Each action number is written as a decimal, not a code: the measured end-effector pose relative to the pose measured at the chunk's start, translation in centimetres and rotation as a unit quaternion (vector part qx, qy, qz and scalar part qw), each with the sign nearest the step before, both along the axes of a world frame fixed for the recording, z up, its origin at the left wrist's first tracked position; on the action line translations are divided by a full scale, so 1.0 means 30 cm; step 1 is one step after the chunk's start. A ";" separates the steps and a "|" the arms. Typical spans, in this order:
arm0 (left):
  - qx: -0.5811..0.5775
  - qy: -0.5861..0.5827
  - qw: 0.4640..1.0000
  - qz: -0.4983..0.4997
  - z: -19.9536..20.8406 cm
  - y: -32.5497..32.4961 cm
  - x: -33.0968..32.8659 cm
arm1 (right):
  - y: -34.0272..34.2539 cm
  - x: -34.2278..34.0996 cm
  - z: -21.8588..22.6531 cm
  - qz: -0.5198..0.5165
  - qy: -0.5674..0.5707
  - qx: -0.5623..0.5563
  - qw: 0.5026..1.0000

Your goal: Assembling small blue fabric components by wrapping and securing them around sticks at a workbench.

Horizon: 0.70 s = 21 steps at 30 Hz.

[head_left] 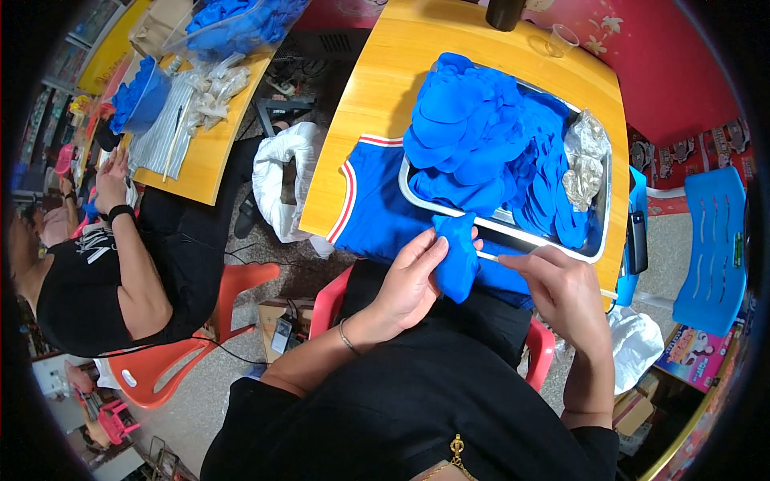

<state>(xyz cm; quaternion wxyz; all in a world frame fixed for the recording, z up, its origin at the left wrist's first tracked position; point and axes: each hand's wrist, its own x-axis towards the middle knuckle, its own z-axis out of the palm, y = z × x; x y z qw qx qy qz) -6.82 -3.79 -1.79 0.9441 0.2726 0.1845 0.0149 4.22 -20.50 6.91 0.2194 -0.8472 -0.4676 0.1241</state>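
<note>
My left hand (407, 279) pinches a blue fabric piece (455, 260), which hangs in front of me near the table's front edge. In my right hand (561, 290) a thin white stick (487, 256) is gripped, its far end against the fabric. Just beyond both hands stands a metal tray (513, 231). It is heaped with round blue fabric pieces (461, 120), and crumpled clear plastic bags (585, 156) with small contents lie at its right end. Under the tray and left of it spreads a blue garment (375, 192) with red-and-white trim.
A dark bottle (504, 14) and a clear cup (563, 40) stand at the table's far edge. Blue chair (712, 248) to the right; white sack (281, 176) left of the table. At left, another person sits by a second table (192, 180) holding blue fabric containers.
</note>
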 end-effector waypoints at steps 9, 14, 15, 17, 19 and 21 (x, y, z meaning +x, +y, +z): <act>0.016 0.000 1.000 0.022 -0.006 -0.015 0.001 | -0.013 -0.011 -0.016 -0.023 -0.019 -0.003 1.000; 0.020 0.008 1.000 0.018 -0.017 -0.017 0.001 | -0.010 -0.026 -0.028 -0.028 -0.034 -0.007 0.999; 0.025 0.013 0.999 0.020 -0.017 -0.016 0.001 | -0.008 -0.029 -0.031 -0.030 -0.039 -0.012 0.999; 0.030 0.013 0.999 0.020 -0.012 -0.017 0.002 | -0.005 -0.033 -0.044 -0.037 -0.006 0.001 0.999; 0.036 0.012 0.999 0.020 -0.013 -0.019 0.001 | -0.004 -0.032 -0.063 -0.043 0.026 0.014 0.999; 0.041 0.010 0.999 0.022 -0.023 -0.021 0.000 | -0.003 -0.023 -0.086 -0.053 0.126 0.037 0.990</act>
